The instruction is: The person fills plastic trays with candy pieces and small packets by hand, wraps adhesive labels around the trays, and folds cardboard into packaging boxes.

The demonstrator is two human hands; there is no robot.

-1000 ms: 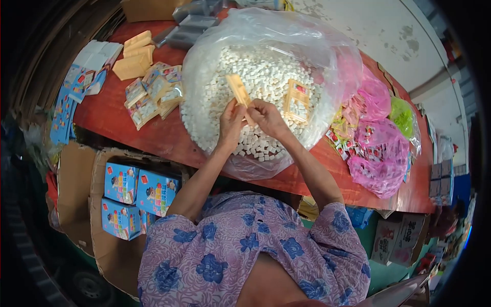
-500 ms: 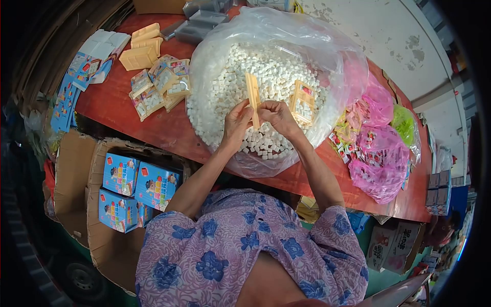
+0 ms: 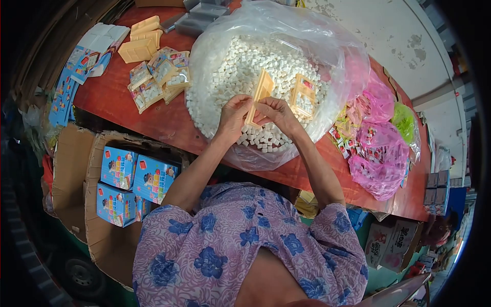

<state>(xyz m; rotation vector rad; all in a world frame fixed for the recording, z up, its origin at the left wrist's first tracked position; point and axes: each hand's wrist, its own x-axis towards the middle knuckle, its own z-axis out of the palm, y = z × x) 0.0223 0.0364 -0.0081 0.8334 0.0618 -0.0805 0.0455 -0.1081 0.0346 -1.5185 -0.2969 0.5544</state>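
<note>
Cream-coloured plastic forms the narrow tray (image 3: 264, 88) held up at the middle of the scene, tilted on its long edge over the heap of white cubes (image 3: 243, 59), its far end rising clear of the fingers. The left hand (image 3: 235, 116) pinches it along the left side, thumb and fingers closed narrowly on the edge; the right hand (image 3: 277, 114) meets it from the right, fingertips bent in and gripping its lower part — exactly how the right thumb sits, I cannot tell. Beneath both hands, the cubes fill a large clear plastic bag (image 3: 302, 20) spread wide on the red table (image 3: 179, 125). Just right of the right hand, a filled tray (image 3: 305, 95) lies on the cubes, with white pieces in its near part and a printed packet in its far part. Left of the bag sits a pile of packed trays (image 3: 160, 77), and beyond it are more cream trays (image 3: 139, 49); blue printed cards (image 3: 64, 102) lie at the far left edge. On the right are pink plastic bags (image 3: 381, 174) and a green bag (image 3: 403, 122). Near left, below the table, an open carton (image 3: 105, 233) holds blue boxes (image 3: 117, 204) — printed with a cartoon figure and coloured blocks.
</note>
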